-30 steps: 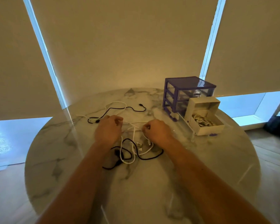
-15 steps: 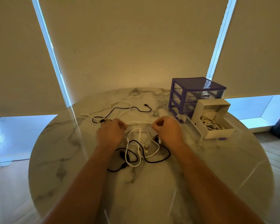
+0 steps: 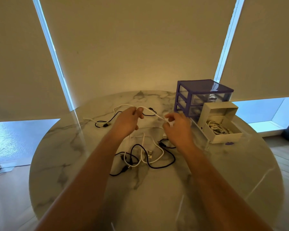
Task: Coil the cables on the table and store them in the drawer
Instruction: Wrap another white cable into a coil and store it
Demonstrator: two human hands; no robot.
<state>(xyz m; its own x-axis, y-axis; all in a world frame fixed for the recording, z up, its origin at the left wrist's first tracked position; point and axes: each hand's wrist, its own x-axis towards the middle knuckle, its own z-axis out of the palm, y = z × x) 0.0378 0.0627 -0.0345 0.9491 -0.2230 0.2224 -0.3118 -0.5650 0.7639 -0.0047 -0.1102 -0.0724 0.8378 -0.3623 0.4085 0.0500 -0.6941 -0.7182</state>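
A white cable [image 3: 151,112] is stretched in the air between my two hands above the round marble table [image 3: 207,189]. My left hand [image 3: 128,121] pinches it near the fingertips. My right hand [image 3: 178,126] pinches it a short way to the right. The rest of that white cable hangs down into a tangle with a black cable [image 3: 158,165] on the table in front of my wrists. Another black cable [image 3: 107,121] and white cable lie further back at the left. The open white drawer [image 3: 223,138] at the right holds coiled white cables.
A purple-framed drawer unit [image 3: 202,95] with clear drawers stands at the back right, right behind the pulled-out drawer. A small purple piece [image 3: 229,143] lies by the drawer's front. Window blinds hang behind the table, and wooden floor shows around it.
Both hands have risen off the table and moved apart, lifting a stretch of white cable into the air. The camera view has shifted slightly.
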